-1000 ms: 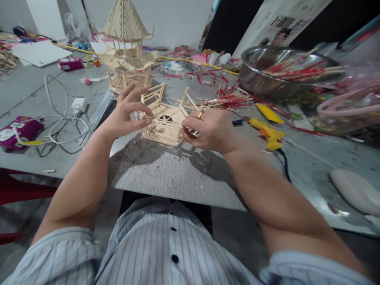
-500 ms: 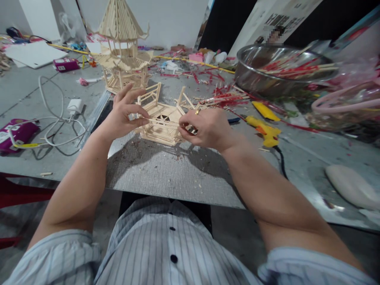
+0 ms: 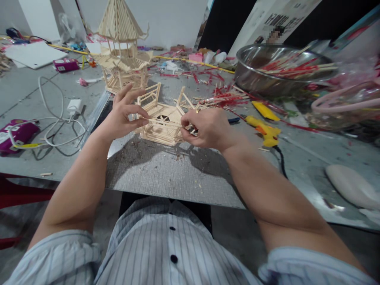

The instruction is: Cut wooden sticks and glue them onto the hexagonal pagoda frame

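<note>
Head view: A thin stick [image 3: 165, 122] spans the front of a low, many-sided stick frame [image 3: 160, 137] on the table [image 3: 154, 178]. The left hand [image 3: 121, 113] has its fingers pinched on the stick's left end, the remaining ones fanned apart; the right hand [image 3: 206, 127] has its fingers curled closely together on the right end. A taller stick pagoda [image 3: 127, 61] stands behind. At the far right, a round metal basin [image 3: 257, 81] contains long sticks in red wrapping [image 3: 297, 70], their ends leaning toward its right rim. Nearer lies a pink-rimmed container [image 3: 335, 105]; its contents are indistinct. A yellow glue gun [image 3: 268, 134] rests between the right hand and this container.
</note>
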The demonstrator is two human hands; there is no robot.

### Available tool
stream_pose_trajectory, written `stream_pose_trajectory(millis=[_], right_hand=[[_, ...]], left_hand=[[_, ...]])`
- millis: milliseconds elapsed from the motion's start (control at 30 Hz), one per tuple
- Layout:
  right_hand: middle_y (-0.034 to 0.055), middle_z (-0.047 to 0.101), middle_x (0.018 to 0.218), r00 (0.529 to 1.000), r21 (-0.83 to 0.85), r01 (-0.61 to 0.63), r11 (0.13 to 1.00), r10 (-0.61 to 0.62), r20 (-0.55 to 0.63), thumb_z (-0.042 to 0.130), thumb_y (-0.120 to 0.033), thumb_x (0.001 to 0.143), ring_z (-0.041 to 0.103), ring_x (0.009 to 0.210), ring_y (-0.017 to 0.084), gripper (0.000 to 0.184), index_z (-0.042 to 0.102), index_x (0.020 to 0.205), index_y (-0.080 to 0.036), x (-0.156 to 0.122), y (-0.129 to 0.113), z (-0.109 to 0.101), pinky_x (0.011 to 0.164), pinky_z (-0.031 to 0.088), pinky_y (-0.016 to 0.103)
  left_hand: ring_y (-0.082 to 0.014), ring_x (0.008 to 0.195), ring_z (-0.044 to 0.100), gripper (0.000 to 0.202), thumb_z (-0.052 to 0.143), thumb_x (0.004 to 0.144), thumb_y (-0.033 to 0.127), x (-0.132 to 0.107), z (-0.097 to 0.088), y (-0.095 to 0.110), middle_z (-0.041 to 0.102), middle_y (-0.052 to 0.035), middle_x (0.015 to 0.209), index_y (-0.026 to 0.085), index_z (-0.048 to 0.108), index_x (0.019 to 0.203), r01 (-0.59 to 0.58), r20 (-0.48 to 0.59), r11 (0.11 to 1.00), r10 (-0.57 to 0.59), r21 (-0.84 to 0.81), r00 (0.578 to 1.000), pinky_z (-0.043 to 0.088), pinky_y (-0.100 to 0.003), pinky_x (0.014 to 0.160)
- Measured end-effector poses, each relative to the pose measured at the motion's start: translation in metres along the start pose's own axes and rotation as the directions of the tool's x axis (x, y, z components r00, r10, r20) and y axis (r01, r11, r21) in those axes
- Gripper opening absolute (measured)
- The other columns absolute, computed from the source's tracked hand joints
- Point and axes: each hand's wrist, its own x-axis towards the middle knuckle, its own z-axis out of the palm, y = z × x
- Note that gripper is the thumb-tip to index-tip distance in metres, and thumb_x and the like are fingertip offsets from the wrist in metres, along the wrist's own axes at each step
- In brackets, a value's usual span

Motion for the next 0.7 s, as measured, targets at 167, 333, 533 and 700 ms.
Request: stream_pose_trajectory(millis=[167, 333, 533, 700], right_hand=[[0.0013, 0.057, 0.057, 0.999, -0.029, -0.003, 1.0, 0.004, 0.038, 0.043, -0.032, 0.079, 0.045, 0.052, 0.014, 0.023, 0.063, 0.079, -0.02, 0.0, 0.0, -0.001, 0.054, 0.028, 0.029], [0.0014, 0.055, 0.056, 0.998, -0.04, -0.013, 0.999, 0.016, 0.065, 0.044, -0.03, 0.08, 0.045, 0.053, 0.015, 0.021, 0.063, 0.078, -0.021, 0.002, 0.001, -0.004, 0.055, 0.027, 0.03], [0.0048, 0.066, 0.065, 0.997, -0.084, 0.001, 0.996, 0.005, 0.08, 0.041, -0.033, 0.085, 0.054, 0.058, 0.017, 0.027, 0.065, 0.081, -0.021, 0.003, 0.002, -0.02, 0.057, 0.033, 0.031], [0.0052, 0.066, 0.066, 0.993, -0.089, -0.036, 0.995, 0.046, 0.108, 0.037, -0.034, 0.089, 0.056, 0.061, 0.017, 0.031, 0.063, 0.08, -0.022, -0.008, 0.001, -0.039, 0.06, 0.037, 0.032]], left_hand=[[-0.0364, 0.142, 0.03, 0.015, 0.067, 0.083, 0.042, 0.0, 0.001, -0.001, 0.051, -0.0015, 0.143, 0.028, 0.071, 0.085, -0.012, -0.01, 1.0, 0.012, 0.006, 1.0, 0.027, -0.065, 0.115], [-0.037, 0.142, 0.03, 0.018, 0.065, 0.083, 0.043, 0.0, 0.0, 0.005, 0.051, -0.0033, 0.143, 0.027, 0.07, 0.089, -0.009, -0.013, 0.999, 0.01, 0.043, 1.0, 0.025, -0.064, 0.115], [-0.0412, 0.141, 0.03, 0.031, 0.061, 0.083, 0.044, 0.013, -0.002, 0.05, 0.049, -0.0063, 0.146, 0.029, 0.064, 0.11, -0.099, 0.011, 0.972, 0.099, 0.212, 0.995, 0.021, -0.068, 0.111], [-0.0338, 0.129, 0.048, 0.024, 0.058, 0.087, 0.039, 0.033, -0.001, 0.1, 0.064, -0.0054, 0.127, 0.027, 0.064, 0.107, -0.133, 0.034, 0.968, 0.129, 0.212, 0.991, 0.03, -0.059, 0.109]])
